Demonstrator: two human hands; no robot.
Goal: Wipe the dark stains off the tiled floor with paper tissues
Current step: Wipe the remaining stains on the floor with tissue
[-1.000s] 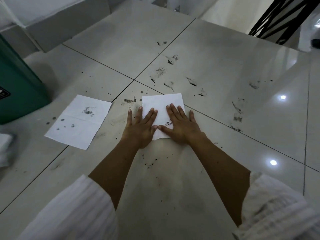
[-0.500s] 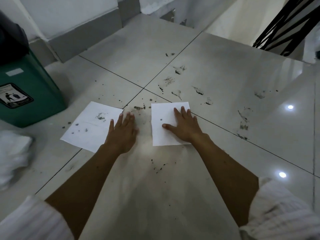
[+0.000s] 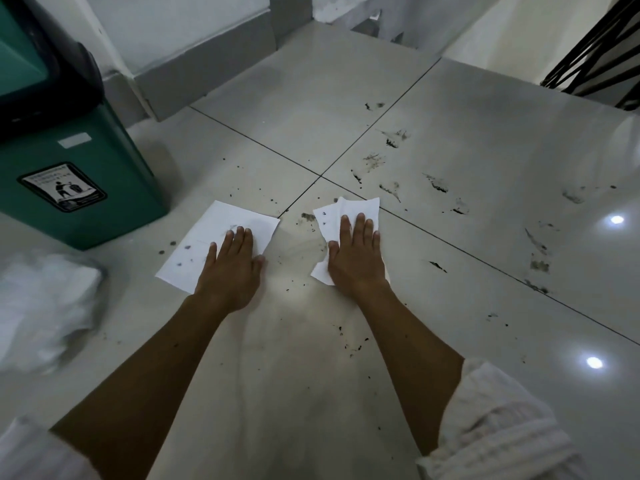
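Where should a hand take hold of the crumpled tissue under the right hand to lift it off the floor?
Probably at its raised, wrinkled far edge, coming from above and in front. The crumpled tissue is bunched there, so its folds give something to pinch, while the near part lies pinned under the right hand. The left tissue lies flat.

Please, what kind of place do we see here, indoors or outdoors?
Probably an indoor landing or hallway by a staircase: a glossy tiled floor reflecting ceiling lights, a grey skirting along the wall, a black metal railing, and a green waste bin.
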